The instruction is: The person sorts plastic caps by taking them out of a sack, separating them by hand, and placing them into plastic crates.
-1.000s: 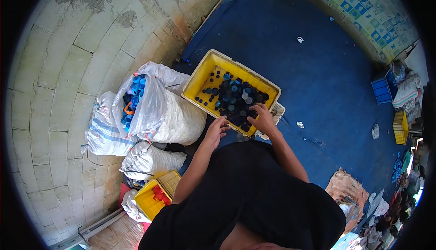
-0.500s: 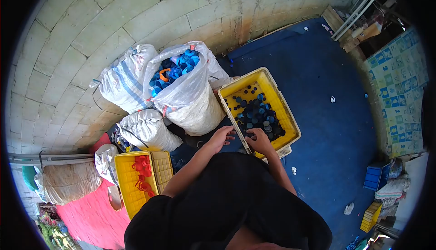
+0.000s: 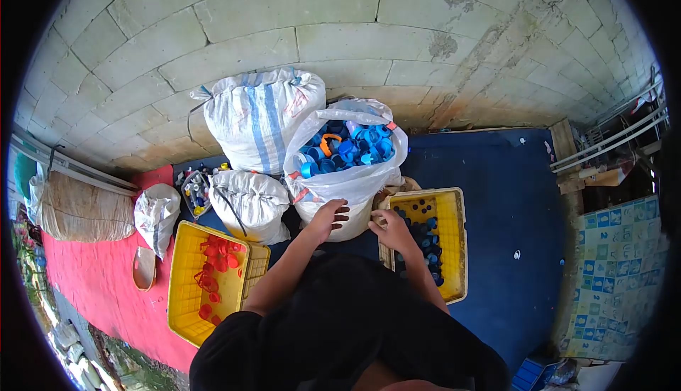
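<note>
To the left of the open sack, and nearer to the person, a yellow crate bears red plastic pieces. Just left of the open sack sits a tied white sack, and behind that one a blue-striped sack. The left hand is in front of the open sack, its fingers loosely spread, with nothing seen in them; whether it touches the sack I cannot tell. The open sack is full of blue caps. At its right front side is the right hand, fingers bent, near the second crate with dark caps; whether its fingers pinch something small I cannot tell. The step in hand seems to be a reach between sack and second crate; any firm hold would call for closing the left fingers.
</note>
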Motion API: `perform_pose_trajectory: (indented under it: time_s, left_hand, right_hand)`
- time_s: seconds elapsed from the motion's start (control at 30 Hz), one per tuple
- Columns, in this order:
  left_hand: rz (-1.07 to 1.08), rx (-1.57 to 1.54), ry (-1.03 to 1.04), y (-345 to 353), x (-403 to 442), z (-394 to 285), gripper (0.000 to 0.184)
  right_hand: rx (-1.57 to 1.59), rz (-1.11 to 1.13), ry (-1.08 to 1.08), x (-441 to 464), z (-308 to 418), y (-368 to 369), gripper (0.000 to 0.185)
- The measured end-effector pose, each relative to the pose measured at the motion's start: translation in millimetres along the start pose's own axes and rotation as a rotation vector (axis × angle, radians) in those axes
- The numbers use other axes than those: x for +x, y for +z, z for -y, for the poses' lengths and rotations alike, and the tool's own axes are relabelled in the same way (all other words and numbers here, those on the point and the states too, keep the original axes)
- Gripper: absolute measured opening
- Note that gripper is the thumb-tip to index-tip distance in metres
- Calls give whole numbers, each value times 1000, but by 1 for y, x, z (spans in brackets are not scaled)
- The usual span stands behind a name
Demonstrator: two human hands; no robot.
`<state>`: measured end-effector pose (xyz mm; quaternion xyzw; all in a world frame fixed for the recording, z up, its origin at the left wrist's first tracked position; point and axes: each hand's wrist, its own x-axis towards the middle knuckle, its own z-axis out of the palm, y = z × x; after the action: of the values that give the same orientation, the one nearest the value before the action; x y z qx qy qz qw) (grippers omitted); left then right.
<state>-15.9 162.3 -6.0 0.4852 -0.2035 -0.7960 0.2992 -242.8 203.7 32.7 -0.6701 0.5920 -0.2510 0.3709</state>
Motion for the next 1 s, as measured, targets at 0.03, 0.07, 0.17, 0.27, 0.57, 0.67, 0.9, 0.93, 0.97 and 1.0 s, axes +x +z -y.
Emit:
perform_pose_trajectory:
  time_s: [0.03,0.07,0.17,0.27,0.57,0.67,0.9,0.93,0.97,1.0]
  left_hand:
    - [-20,5,21,-11,3,-11,42]
    - [-42,16,43,-22,5,-23,42]
    - [-76,38,86,-55,4,-51,42]
    - [-116,23,83,-93,2,-66,40]
    - [-409,-298,185,-134,-19,-62,41]
    - [-542,-375,264,-113,-33,-55,42]
    - [-644,-496,225,-57,-47,-13,28]
    - [-680,-475,207,-50,-50,-7,27]
    - [-677,-513,212,-43,-54,-4,27]
    - [-684,-510,206,-39,-57,2,27]
  right_hand:
    - [-5,16,-8,15,0,6,35]
    - [-22,14,-38,32,-5,13,36]
    - [-31,23,-43,83,14,23,37]
    - [-42,30,-3,124,35,35,34]
    - [-99,78,-258,281,20,78,16]
    - [-246,141,-209,340,-5,85,18]
    - [-811,334,-99,396,-49,111,48]
    - [-910,301,-68,397,-61,123,48]
    - [-912,156,-146,396,-73,132,41]
    - [-906,163,-143,397,-74,133,41]
